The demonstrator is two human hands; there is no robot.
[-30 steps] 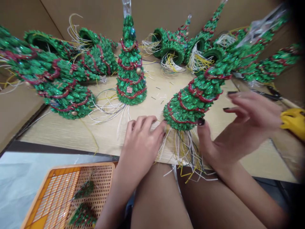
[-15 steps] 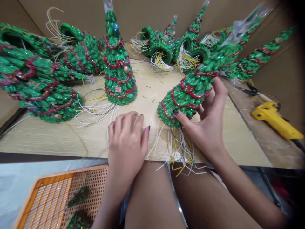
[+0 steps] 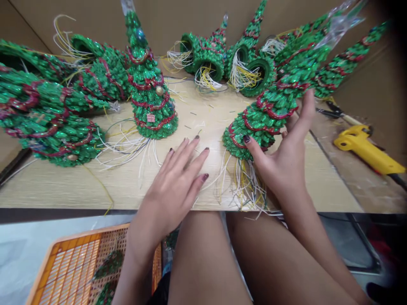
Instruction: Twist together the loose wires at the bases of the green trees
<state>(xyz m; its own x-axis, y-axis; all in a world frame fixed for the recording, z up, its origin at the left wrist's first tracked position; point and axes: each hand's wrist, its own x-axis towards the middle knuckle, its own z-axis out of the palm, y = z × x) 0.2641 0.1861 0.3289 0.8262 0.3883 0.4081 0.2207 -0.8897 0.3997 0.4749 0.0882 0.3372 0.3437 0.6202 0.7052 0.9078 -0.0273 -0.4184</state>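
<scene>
Pale wooden worktop [image 3: 54, 186]: one green tinsel cone tree [image 3: 262, 116], tilted above the board, gripped around its lower body by the right hand [image 3: 280, 165]. Left hand [image 3: 176, 182] spread wide, empty, near the tree's wire tails [image 3: 244, 186].

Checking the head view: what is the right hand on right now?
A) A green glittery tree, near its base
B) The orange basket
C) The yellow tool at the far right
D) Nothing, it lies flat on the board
A. The right hand curls around the lower part of a green glittery tree, with its wires hanging below, while the left hand is spread open.
</scene>
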